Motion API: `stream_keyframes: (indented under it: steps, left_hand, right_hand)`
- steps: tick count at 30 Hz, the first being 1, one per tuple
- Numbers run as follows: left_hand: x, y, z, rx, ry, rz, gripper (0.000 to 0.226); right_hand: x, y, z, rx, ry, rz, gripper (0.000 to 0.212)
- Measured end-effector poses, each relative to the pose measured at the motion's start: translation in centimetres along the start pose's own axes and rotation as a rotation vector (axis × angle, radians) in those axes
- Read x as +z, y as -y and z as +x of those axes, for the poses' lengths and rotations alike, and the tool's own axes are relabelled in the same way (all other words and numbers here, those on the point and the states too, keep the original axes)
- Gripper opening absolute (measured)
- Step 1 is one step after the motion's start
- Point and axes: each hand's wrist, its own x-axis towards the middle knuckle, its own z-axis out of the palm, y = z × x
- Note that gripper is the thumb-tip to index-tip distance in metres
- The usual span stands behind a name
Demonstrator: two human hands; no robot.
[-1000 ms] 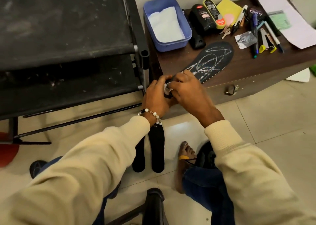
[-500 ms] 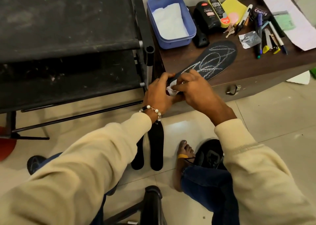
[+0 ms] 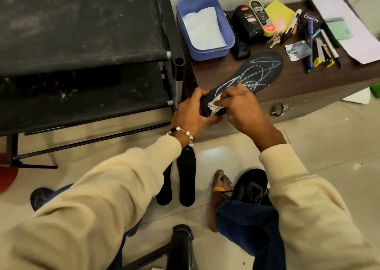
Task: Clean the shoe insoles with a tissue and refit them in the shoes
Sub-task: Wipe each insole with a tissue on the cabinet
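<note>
While the heel of the chalk-marked insole is gripped by the left hand at the table's front edge, the tissue, pinched in the right hand, is now drawn further up it; wiping is under way.

"Cherry" legible in white on the black polish bottle and again on the dark round tin on the table; red label on the yellow-edged sponge applicator with a barcode, wording too small to read.

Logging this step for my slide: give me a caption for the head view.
Left hand grips chalk-marked insole's heel at cabinet edge while right hand wipes it with tissue.
</note>
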Motion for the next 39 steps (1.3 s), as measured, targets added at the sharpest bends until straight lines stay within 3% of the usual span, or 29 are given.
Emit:
stream_keyframes:
  steps: [7, 13, 16, 25, 33, 39]
  left_hand:
    - [-0.3, -0.1, -0.1, -0.012, 0.033, 0.013, 0.070]
    - [-0.1, -0.2, 0.0, -0.044, 0.046, 0.026, 0.068]
    - [-0.1, -0.1, 0.1, -0.066, 0.060, 0.042, 0.067]
    - [-0.4, -0.5, 0.1, -0.048, 0.052, 0.028, 0.071]
    - [-0.4, -0.7, 0.2, -0.069, 0.077, 0.038, 0.067]
    - [-0.7, -0.6, 0.2, -0.056, 0.066, 0.024, 0.068]
  right_hand:
    - [-0.4, 0.5, 0.0, -0.178, 0.053, 0.042, 0.025]
    - [0.8, 1.2, 0.9, -0.066, -0.004, -0.034, 0.022]
    - [1.8, 1.5, 1.9, -0.049, -0.032, -0.034, 0.036]
    - [-1.7, -0.2, 0.6, -0.179, 0.121, 0.101, 0.024]
    - [1.0, 0.6, 1.8, -0.114, -0.073, 0.013, 0.038]
    - [-1.6, -1.1, 0.5, -0.168, 0.072, 0.113, 0.024]
